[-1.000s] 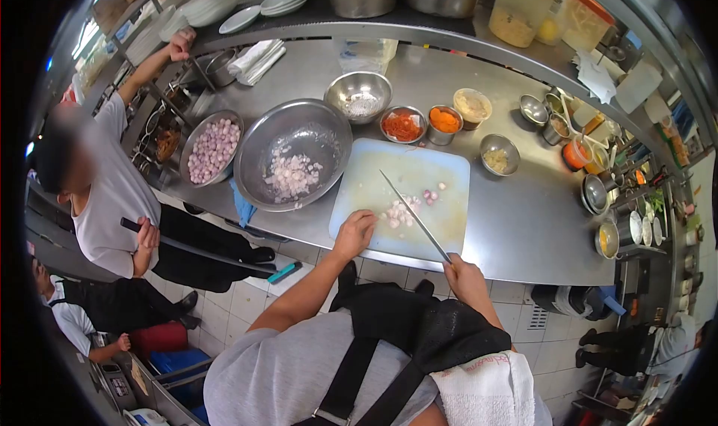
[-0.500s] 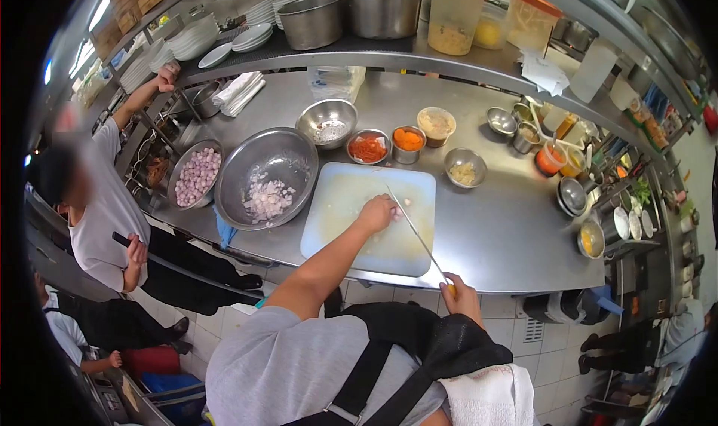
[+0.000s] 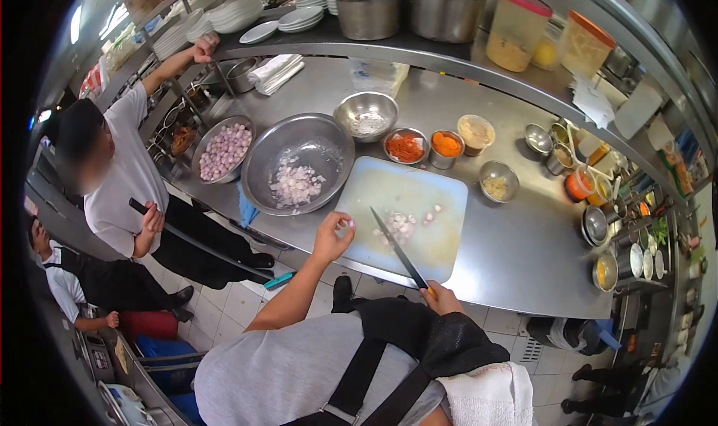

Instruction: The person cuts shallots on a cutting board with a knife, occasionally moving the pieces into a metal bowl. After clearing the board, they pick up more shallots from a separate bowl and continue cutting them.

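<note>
My right hand [image 3: 443,299] grips a long kitchen knife [image 3: 402,251] by its yellowish handle, the blade slanting across the white cutting board [image 3: 374,181]. Chopped shallots [image 3: 399,225] lie in a small heap by the blade, with a few larger pieces to their right. Over the board's left edge is my left hand [image 3: 332,236], its thumb and fingertips pinched together; a small pinkish spot shows there, too small to name. Left of the board, a large metal bowl [image 3: 258,157] holds more chopped shallots. Beside it a smaller bowl contains whole peeled shallots [image 3: 226,151].
Behind the board stand a metal bowl [image 3: 366,106], red shreds [image 3: 404,147], an orange-filled cup [image 3: 446,148] and a tub [image 3: 476,133]. A bowl of yellowish pieces [image 3: 496,185] sits right. A shelf [image 3: 449,58] crosses above. A co-worker [image 3: 127,164] stands at the left.
My left hand has moved off the shallot pieces to the board's left edge. The knife has swung flatter over the board, uncovering the chopped heap. The view has shifted left.
</note>
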A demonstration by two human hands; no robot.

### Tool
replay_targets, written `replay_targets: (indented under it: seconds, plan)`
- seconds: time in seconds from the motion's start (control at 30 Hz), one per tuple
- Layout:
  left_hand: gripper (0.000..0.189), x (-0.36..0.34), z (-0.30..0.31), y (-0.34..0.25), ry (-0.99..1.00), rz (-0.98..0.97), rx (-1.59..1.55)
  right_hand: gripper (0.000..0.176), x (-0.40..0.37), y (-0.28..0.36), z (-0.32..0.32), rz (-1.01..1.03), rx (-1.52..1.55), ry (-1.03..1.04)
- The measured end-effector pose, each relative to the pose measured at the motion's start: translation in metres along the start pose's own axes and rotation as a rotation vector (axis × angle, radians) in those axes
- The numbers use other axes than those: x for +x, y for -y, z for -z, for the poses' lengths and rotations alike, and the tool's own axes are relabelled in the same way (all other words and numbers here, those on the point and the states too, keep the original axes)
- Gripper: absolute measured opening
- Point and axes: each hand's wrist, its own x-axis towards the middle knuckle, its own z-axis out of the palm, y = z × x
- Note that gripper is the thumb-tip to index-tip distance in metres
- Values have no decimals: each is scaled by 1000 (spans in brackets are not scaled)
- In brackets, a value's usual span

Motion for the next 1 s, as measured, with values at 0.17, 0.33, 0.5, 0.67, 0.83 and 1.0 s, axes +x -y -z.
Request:
replay_targets:
  seconds: [0.17,0.33,0.5,0.67,0.83,1.0]
  plan:
    - [24,-31,17,19,150,64,23,37,23,11,-28,57,-59,71]
    - [22,-15,-13,21,240,-101,-23,34,21,24,-26,-99,-74,12]
    - [24,1,-38,24,390,-230,-5,29,13,39,-37,-150,-223,-44]
    - [26,5,-31,15,356,-231,-32,29,10,40,-43,-136,-229,-60]
    - [18,8,-30,27,416,-302,-87,27,-3,55,-37,-106,-309,-87]
    - [8,15,-36,33,512,-393,-51,25,-17,56,-37,-66,-371,-57]
